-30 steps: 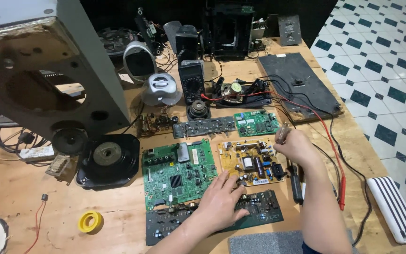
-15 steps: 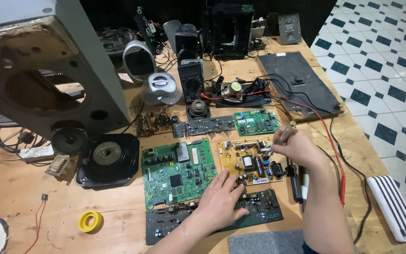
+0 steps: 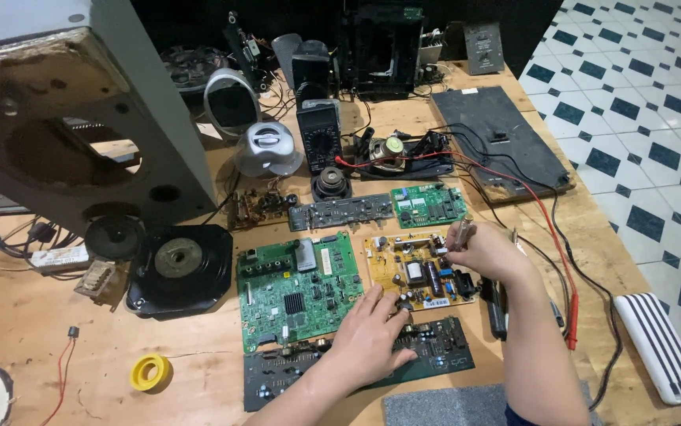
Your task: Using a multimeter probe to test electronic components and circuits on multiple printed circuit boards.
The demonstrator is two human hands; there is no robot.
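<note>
Dark circuitry of a long black board (image 3: 435, 355) lay nearest on the wooden table (image 3: 33, 331), and the left hand (image 3: 368, 339) was spread flat over it, fingers open and pressed down, nothing gripped. At ten o'clock from that hand a large green circuit board (image 3: 297, 288) was laid flat, just beside the black one. At one o'clock sat a yellow power board (image 3: 419, 268), and over its right edge the right hand (image 3: 486, 248) was held, its fingers pinched shut on a small slender tool (image 3: 460, 231) pointing upward. Black and red probe leads (image 3: 550, 229) ran along the table at three o'clock, near a white ribbed power strip (image 3: 660, 347). A yellow tape roll (image 3: 151, 371) was seen at nine o'clock. Farther off, at twelve o'clock, a small green board (image 3: 429, 205) and a black multimeter (image 3: 318, 134) were set, with a grey speaker cabinet (image 3: 80, 110) at ten o'clock.
</note>
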